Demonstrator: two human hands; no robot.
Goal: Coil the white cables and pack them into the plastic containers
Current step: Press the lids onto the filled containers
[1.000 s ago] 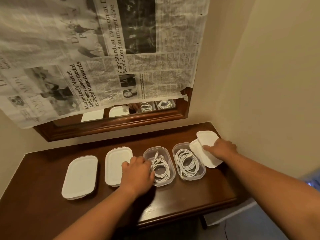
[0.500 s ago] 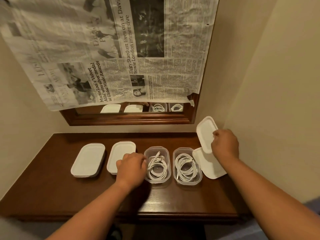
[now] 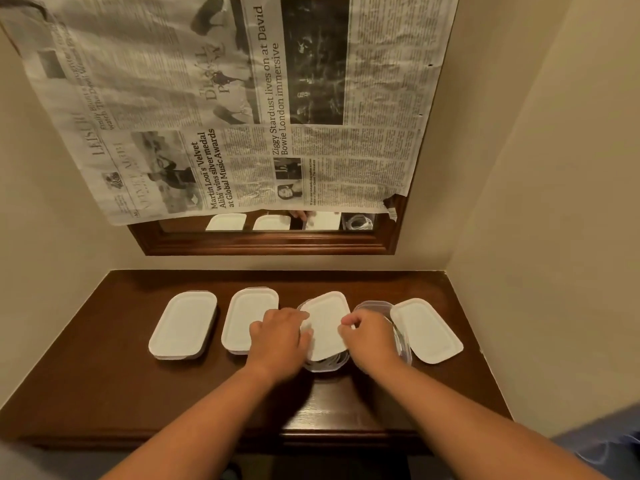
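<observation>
A row of plastic containers stands on the dark wooden table (image 3: 104,375). The two on the left (image 3: 183,325) (image 3: 244,313) have white lids on. A white lid (image 3: 325,320) lies askew over the third container (image 3: 325,365), where a bit of coiled white cable shows at the near end. My left hand (image 3: 280,336) holds the lid's left edge and my right hand (image 3: 369,336) pinches its right edge. The fourth container (image 3: 374,306) is open, its cable mostly hidden behind my right hand. A loose white lid (image 3: 426,329) lies at the far right.
The table sits in a corner, with walls behind and to the right. A wood-framed mirror (image 3: 263,242) hangs above the table's back edge, mostly covered by newspaper (image 3: 242,109). Bare tabletop lies in front of the containers.
My right hand carried the lifted lid leftward from the right wall and set it over the third container. My left hand shifted onto the lid's left edge.
</observation>
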